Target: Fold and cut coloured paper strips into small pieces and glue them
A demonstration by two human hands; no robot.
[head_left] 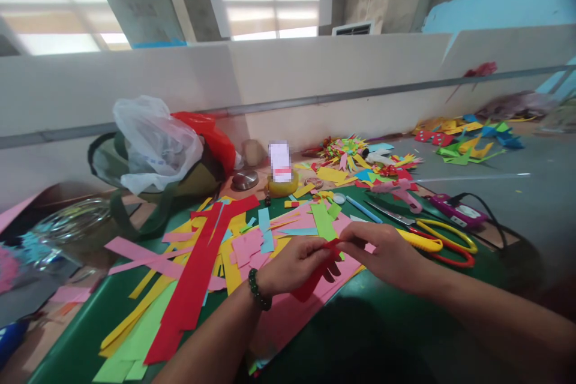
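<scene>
My left hand [302,264], with a dark beaded bracelet at its wrist, grips a red paper piece [311,287] between thumb and fingers. The paper hangs down below that hand. From the other side, my right hand [375,249] pinches the top edge of the same red piece, and the fingertips of both hands nearly meet there. Beneath the hands lies a large pink sheet [281,327]. Just beyond them is a light green paper strip [323,221]. Scissors [443,243] with red and yellow handles and a yellow utility knife [418,241] lie beside my right hand.
Long red strips [193,276] and light green strips [139,330] spread to the left on the green mat [81,324]. A bag [189,177] stands behind them. A pink glue gun [400,191] and a purple power strip [456,211] lie at right. A wall [270,72] closes the back.
</scene>
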